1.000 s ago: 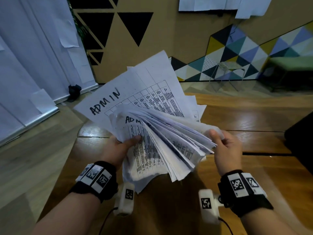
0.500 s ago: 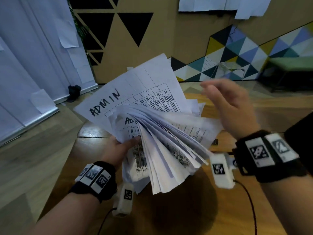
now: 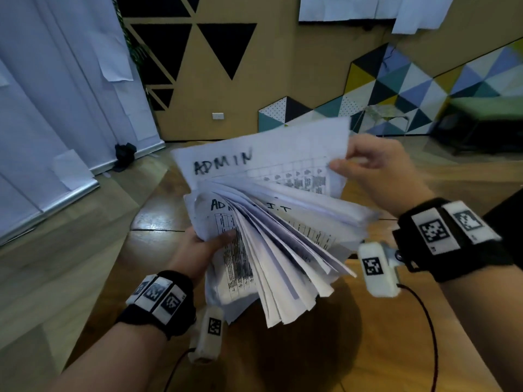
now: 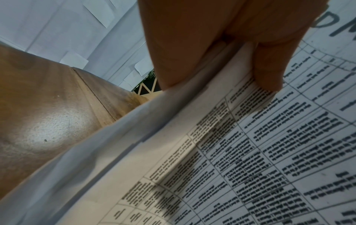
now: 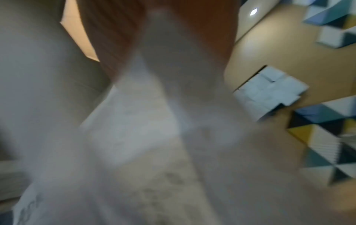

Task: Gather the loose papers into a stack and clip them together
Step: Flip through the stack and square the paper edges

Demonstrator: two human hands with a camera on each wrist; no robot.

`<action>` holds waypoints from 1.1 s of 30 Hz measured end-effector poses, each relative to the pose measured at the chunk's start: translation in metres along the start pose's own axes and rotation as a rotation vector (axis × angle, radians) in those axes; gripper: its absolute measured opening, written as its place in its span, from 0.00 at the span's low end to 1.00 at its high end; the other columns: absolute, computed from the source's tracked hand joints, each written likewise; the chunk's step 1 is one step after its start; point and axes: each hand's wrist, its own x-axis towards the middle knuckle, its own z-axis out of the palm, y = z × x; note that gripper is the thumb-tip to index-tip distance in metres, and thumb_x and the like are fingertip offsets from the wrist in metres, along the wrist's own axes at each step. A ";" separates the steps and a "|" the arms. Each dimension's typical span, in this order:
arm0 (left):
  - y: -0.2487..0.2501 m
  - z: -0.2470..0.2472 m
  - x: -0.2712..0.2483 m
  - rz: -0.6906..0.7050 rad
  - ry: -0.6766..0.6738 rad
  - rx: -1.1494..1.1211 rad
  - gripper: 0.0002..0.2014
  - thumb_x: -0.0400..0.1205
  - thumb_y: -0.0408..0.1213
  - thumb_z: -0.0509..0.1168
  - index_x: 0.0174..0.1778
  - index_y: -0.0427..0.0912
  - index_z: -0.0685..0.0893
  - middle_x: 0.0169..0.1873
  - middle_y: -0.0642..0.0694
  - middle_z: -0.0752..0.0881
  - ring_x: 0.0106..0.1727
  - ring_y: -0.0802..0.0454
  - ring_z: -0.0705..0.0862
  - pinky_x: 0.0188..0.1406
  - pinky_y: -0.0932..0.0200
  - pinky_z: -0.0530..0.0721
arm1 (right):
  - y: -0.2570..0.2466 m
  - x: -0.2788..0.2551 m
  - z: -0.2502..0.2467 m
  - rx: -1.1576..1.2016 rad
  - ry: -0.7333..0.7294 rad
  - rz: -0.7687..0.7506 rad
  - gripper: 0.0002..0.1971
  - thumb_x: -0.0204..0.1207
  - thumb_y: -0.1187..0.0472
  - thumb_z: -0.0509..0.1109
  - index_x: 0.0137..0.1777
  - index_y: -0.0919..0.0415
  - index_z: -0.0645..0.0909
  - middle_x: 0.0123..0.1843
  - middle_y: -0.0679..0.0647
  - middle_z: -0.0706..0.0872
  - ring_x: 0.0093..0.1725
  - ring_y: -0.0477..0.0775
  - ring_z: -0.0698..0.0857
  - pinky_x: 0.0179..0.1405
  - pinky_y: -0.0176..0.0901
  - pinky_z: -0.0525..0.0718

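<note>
**Inspector:** Step? Gathering. The left hand (image 3: 203, 247) grips the fanned papers (image 3: 271, 250), thumb over, fingers under. The right hand (image 3: 376, 168) pinches the "ADMIN" sheet (image 3: 263, 162) at its corner.

**Assistant:** Next?

**Inspector:** Likely squaring that sheet onto the fan. No clip visible.

A wooden table (image 3: 283, 357), white curtains (image 3: 56, 108) and a triangle-patterned wall (image 3: 396, 89).

Indoor light, moderately bright. Glare patch on wooden table (image 3: 158, 222); dark shadow under papers (image 3: 271, 250). Head view slightly soft, edges bowed. Left wrist sharp; right wrist heavily motion-blurred.
</note>
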 end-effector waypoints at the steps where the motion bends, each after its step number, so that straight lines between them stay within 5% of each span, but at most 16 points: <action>1: 0.001 0.001 0.000 0.008 -0.007 0.000 0.19 0.62 0.26 0.79 0.47 0.41 0.87 0.37 0.50 0.94 0.39 0.53 0.93 0.35 0.62 0.89 | 0.007 -0.007 -0.003 0.069 0.011 0.046 0.06 0.72 0.65 0.75 0.34 0.58 0.83 0.46 0.55 0.89 0.50 0.57 0.87 0.56 0.56 0.85; 4: 0.002 0.003 -0.001 0.026 0.001 0.006 0.14 0.70 0.22 0.74 0.48 0.42 0.86 0.37 0.52 0.94 0.40 0.56 0.93 0.36 0.64 0.88 | 0.030 -0.027 -0.002 0.171 0.019 0.158 0.07 0.71 0.68 0.76 0.36 0.57 0.86 0.43 0.49 0.92 0.46 0.45 0.89 0.53 0.42 0.87; 7: 0.000 0.003 -0.001 0.035 0.016 0.001 0.12 0.75 0.19 0.68 0.47 0.41 0.86 0.34 0.54 0.94 0.38 0.59 0.92 0.34 0.66 0.87 | 0.049 -0.045 0.004 0.169 -0.016 0.247 0.05 0.70 0.67 0.77 0.40 0.56 0.88 0.41 0.52 0.92 0.41 0.50 0.87 0.44 0.36 0.84; 11: -0.004 -0.002 0.001 0.000 0.045 -0.011 0.23 0.57 0.40 0.78 0.48 0.42 0.88 0.40 0.47 0.95 0.43 0.50 0.93 0.37 0.59 0.89 | 0.064 -0.071 0.007 0.235 -0.094 0.284 0.24 0.71 0.78 0.73 0.48 0.42 0.86 0.47 0.40 0.92 0.48 0.41 0.89 0.48 0.31 0.85; 13: -0.006 -0.003 0.002 -0.006 0.084 -0.010 0.23 0.56 0.42 0.78 0.48 0.43 0.89 0.42 0.46 0.95 0.45 0.47 0.93 0.38 0.57 0.89 | 0.071 -0.093 0.010 0.291 -0.218 0.362 0.37 0.68 0.84 0.71 0.61 0.38 0.77 0.55 0.30 0.87 0.61 0.34 0.83 0.54 0.28 0.82; 15: -0.004 0.001 0.000 0.018 0.129 0.020 0.16 0.64 0.38 0.78 0.47 0.46 0.89 0.40 0.50 0.95 0.45 0.50 0.93 0.37 0.60 0.89 | 0.073 -0.117 0.017 0.224 -0.402 0.445 0.55 0.62 0.78 0.79 0.79 0.38 0.55 0.74 0.27 0.70 0.76 0.35 0.68 0.71 0.35 0.72; 17: -0.001 0.008 -0.004 0.053 0.170 0.063 0.09 0.74 0.32 0.75 0.46 0.49 0.87 0.34 0.59 0.93 0.40 0.59 0.92 0.33 0.67 0.87 | 0.071 -0.143 0.037 0.154 -0.505 0.491 0.72 0.53 0.67 0.87 0.81 0.38 0.33 0.78 0.28 0.51 0.76 0.25 0.56 0.76 0.32 0.62; 19: 0.001 0.019 -0.011 0.068 0.190 0.081 0.08 0.78 0.30 0.70 0.43 0.50 0.85 0.29 0.64 0.91 0.35 0.64 0.90 0.29 0.71 0.84 | 0.066 -0.166 0.069 0.091 -0.507 0.508 0.76 0.48 0.56 0.89 0.79 0.41 0.27 0.78 0.29 0.43 0.76 0.26 0.49 0.80 0.36 0.60; 21: 0.001 0.027 -0.019 0.058 0.177 0.113 0.06 0.79 0.32 0.70 0.41 0.48 0.86 0.28 0.62 0.91 0.33 0.63 0.90 0.28 0.69 0.85 | 0.071 -0.177 0.099 0.050 -0.367 0.520 0.75 0.44 0.43 0.88 0.84 0.48 0.37 0.83 0.38 0.45 0.82 0.42 0.50 0.82 0.50 0.61; 23: 0.001 0.031 -0.025 0.043 0.131 0.134 0.04 0.79 0.31 0.70 0.42 0.45 0.87 0.32 0.57 0.93 0.35 0.60 0.92 0.32 0.65 0.87 | 0.089 -0.175 0.115 0.093 -0.170 0.508 0.71 0.41 0.34 0.85 0.83 0.58 0.52 0.81 0.53 0.65 0.80 0.57 0.66 0.77 0.59 0.70; 25: 0.004 0.029 -0.027 0.011 0.076 0.134 0.05 0.80 0.30 0.69 0.47 0.43 0.87 0.38 0.53 0.94 0.42 0.55 0.93 0.40 0.59 0.90 | 0.104 -0.162 0.117 0.261 -0.025 0.547 0.72 0.41 0.37 0.88 0.83 0.54 0.51 0.77 0.55 0.72 0.76 0.61 0.72 0.71 0.68 0.75; 27: 0.009 0.019 -0.026 -0.029 0.031 0.130 0.06 0.78 0.31 0.71 0.49 0.43 0.88 0.44 0.49 0.95 0.50 0.47 0.92 0.52 0.47 0.89 | 0.098 -0.135 0.106 0.383 0.094 0.575 0.74 0.40 0.42 0.90 0.83 0.42 0.44 0.82 0.53 0.67 0.80 0.60 0.68 0.73 0.72 0.71; 29: 0.013 0.005 -0.023 -0.084 -0.032 0.087 0.14 0.70 0.36 0.78 0.50 0.44 0.89 0.49 0.44 0.94 0.56 0.42 0.91 0.60 0.40 0.86 | 0.088 -0.108 0.087 0.447 0.123 0.597 0.72 0.41 0.45 0.90 0.82 0.38 0.46 0.82 0.50 0.68 0.79 0.54 0.70 0.76 0.67 0.69; 33: 0.022 -0.010 -0.016 -0.092 -0.163 0.013 0.35 0.49 0.47 0.88 0.52 0.43 0.90 0.54 0.39 0.92 0.57 0.40 0.90 0.55 0.45 0.89 | 0.072 -0.083 0.062 0.653 -0.159 0.502 0.47 0.48 0.50 0.89 0.71 0.57 0.76 0.64 0.54 0.88 0.64 0.53 0.86 0.71 0.63 0.77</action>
